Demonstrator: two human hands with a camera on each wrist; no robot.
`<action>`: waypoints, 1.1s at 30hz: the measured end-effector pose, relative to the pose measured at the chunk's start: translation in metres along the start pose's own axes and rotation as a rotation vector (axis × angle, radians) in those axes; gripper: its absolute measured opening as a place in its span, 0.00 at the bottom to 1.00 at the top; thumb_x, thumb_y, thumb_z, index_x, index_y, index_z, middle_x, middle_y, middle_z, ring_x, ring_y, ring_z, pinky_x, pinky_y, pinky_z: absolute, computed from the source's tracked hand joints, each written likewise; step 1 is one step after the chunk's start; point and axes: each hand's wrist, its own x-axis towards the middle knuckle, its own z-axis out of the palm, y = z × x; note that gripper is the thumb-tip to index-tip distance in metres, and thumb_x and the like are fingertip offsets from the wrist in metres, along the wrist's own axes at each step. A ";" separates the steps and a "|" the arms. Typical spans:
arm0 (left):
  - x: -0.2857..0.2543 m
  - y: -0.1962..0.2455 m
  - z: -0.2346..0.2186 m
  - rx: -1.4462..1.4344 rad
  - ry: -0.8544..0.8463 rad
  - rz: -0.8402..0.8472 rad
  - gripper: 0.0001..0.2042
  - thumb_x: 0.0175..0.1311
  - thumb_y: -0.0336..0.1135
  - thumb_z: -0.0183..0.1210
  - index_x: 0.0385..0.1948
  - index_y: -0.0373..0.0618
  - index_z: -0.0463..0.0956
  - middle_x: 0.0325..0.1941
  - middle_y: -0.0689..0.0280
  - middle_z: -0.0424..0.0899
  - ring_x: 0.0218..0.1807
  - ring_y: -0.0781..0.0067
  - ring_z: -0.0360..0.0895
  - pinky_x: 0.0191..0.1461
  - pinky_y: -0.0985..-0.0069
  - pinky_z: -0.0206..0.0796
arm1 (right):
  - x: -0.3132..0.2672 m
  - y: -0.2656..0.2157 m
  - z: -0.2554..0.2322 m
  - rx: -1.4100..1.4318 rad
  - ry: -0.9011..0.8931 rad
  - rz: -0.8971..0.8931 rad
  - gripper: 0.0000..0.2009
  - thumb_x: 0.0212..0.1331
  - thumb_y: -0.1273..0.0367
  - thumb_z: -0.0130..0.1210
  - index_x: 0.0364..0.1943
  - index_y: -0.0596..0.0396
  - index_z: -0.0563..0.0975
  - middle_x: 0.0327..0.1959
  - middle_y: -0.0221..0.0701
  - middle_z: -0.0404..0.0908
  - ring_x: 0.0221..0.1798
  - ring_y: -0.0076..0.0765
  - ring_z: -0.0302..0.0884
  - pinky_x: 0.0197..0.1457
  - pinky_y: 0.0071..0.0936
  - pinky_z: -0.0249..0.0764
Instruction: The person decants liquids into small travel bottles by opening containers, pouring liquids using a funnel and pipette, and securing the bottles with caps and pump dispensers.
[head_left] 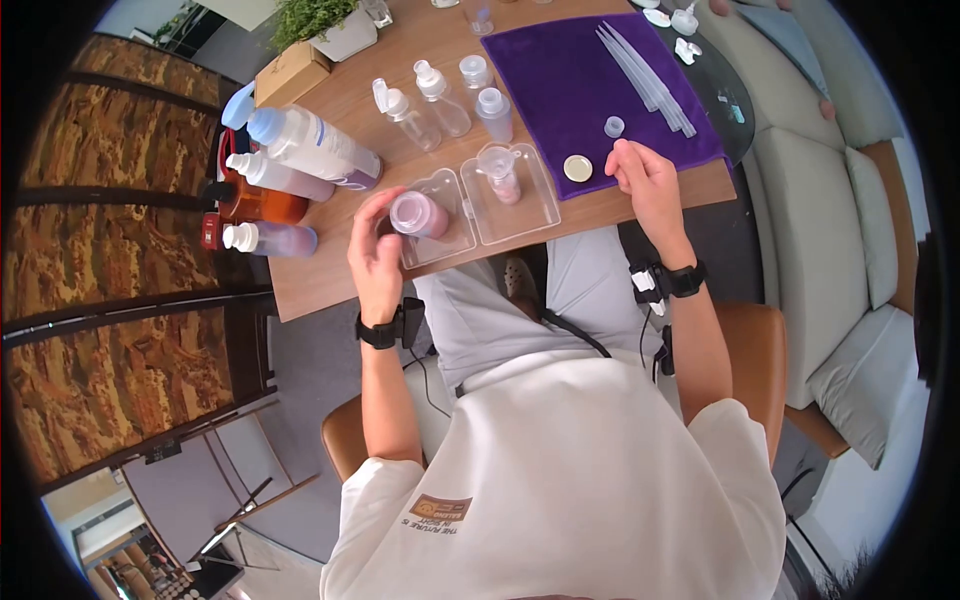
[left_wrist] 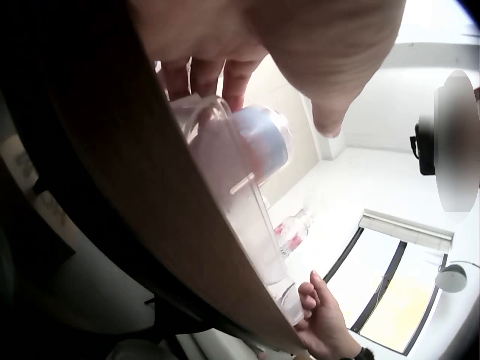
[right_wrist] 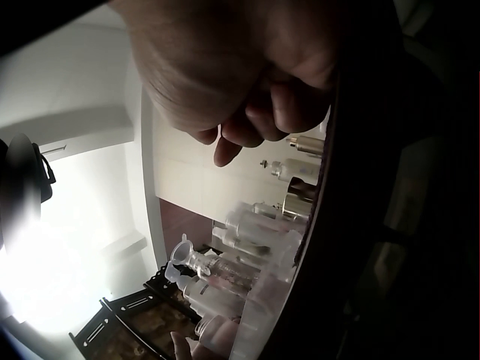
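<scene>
My left hand (head_left: 378, 255) is beside a wide-mouthed jar with pinkish contents (head_left: 420, 215), in the left half of a clear tray (head_left: 440, 258). In the left wrist view the thumb stands apart from the jar (left_wrist: 262, 142), and the fingers are partly hidden behind the tray. A small bottle (head_left: 507, 188) with a funnel (head_left: 497, 161) in its neck stands in the tray's right half. Over the purple towel's near edge, my right hand (head_left: 650, 195) hangs with loosely curled fingers, nothing visible in them. Just beyond its fingertips lies a small clear cup (head_left: 614, 127).
A round pale lid (head_left: 577, 168) and several clear strips (head_left: 645, 80) lie on the purple towel (head_left: 545, 75). Clear bottles (head_left: 440, 98) stand behind the tray. Larger bottles (head_left: 320, 145) are at the left, near a cardboard box (head_left: 291, 72) and a potted plant (head_left: 345, 32).
</scene>
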 end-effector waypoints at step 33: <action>-0.004 -0.010 -0.008 -0.211 0.137 -0.140 0.27 0.88 0.51 0.39 0.51 0.37 0.83 0.55 0.63 0.86 0.62 0.72 0.77 0.74 0.69 0.63 | 0.005 0.024 0.001 0.092 0.003 -0.177 0.19 0.81 0.61 0.53 0.29 0.56 0.77 0.22 0.17 0.64 0.24 0.11 0.54 0.26 0.18 0.48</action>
